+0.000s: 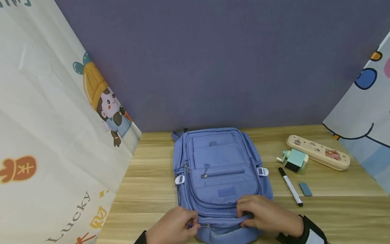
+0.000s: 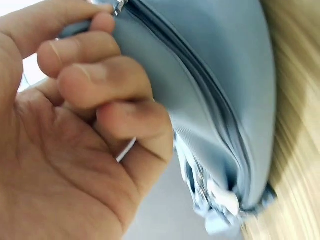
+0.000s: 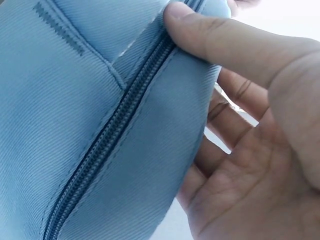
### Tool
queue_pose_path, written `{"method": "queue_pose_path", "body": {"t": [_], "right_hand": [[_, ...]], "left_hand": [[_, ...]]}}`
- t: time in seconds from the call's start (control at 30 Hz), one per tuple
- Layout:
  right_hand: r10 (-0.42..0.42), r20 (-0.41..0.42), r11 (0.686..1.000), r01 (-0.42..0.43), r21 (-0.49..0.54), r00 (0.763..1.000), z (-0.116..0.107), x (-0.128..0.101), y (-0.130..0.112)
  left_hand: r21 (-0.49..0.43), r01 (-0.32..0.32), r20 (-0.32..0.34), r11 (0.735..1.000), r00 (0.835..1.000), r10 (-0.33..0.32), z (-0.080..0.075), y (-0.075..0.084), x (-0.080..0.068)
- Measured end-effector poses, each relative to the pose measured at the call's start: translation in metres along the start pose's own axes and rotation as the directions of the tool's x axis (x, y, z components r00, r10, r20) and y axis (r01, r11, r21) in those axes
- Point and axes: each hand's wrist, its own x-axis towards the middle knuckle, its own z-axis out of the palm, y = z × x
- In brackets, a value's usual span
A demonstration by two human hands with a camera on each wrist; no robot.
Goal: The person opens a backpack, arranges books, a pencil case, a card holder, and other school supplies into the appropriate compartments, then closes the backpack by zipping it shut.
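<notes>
While the blue backpack [image 1: 220,169] lies flat on the wooden surface [image 1: 335,189], both hands work at its near edge. The left hand [image 1: 173,225] has its fingers [image 2: 95,80] curled tightly together, pinching the fabric beside a small metal zipper pull at the near-left corner of the backpack. The right hand [image 1: 268,215] pinches the same edge a little to the right: its thumb [image 3: 225,37] presses on top of the cloth next to the closed zipper track, and its other fingers curl underneath, so the fabric is clamped between them.

The backpack is a woven, finely ribbed cloth with dark zipper teeth, stitched seams, a front pocket and white plastic buckles at each side. Right of the backpack lie a black-capped white marker [image 1: 290,186], slim and straight, and a small flat blue eraser [image 1: 305,189]. Beyond these sit a boxy mint-green sharpener [image 1: 294,161] with a crank and a long, rounded cream pencil case [image 1: 318,151] with printed pictures.
</notes>
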Motion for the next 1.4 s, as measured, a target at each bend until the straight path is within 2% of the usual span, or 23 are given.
{"method": "queue_pose_path", "body": {"t": [0.23, 0.43, 0.63, 0.77, 0.9, 1.17, 1.3, 1.4], "right_hand": [[0.013, 0.004, 1.000, -0.013, 0.016, 1.000, -0.002, 0.000, -0.001], [0.013, 0.003, 1.000, -0.013, 0.028, 1.000, -0.001, -0.001, 0.000], [0.010, 0.010, 0.998, -0.010, 0.057, 1.000, 0.000, -0.001, 0.002], [0.007, 0.019, 0.997, -0.008, 0.070, 1.000, 0.000, 0.000, 0.003], [-0.002, 0.018, 0.998, 0.001, 0.064, 1.000, 0.000, 0.000, 0.005], [-0.029, -0.002, 0.999, 0.029, 0.034, 1.000, -0.001, 0.001, 0.004], [-0.039, 0.004, 0.998, 0.039, 0.039, 0.999, -0.001, 0.000, 0.004], [-0.047, 0.007, 0.998, 0.047, 0.042, 0.999, -0.001, 0.000, 0.005]], "left_hand": [[-0.057, 0.076, 0.009, 0.995, 0.997, -0.076, -0.011, -0.017, -0.007], [-0.079, 0.113, -0.016, 0.990, 0.993, -0.115, -0.018, -0.033, -0.015], [-0.025, 0.102, -0.109, 0.995, 0.989, -0.104, -0.024, -0.050, -0.021], [0.020, 0.106, -0.176, 0.994, 0.979, -0.101, -0.027, -0.063, -0.024], [0.025, 0.128, -0.205, 0.992, 0.971, -0.120, -0.028, -0.076, -0.023], [0.030, 0.161, -0.197, 0.987, 0.969, -0.152, -0.035, -0.093, -0.015], [0.037, 0.203, -0.221, 0.978, 0.957, -0.190, -0.040, -0.102, -0.013], [0.014, 0.233, -0.214, 0.972, 0.951, -0.225, -0.042, -0.108, -0.011]]}}
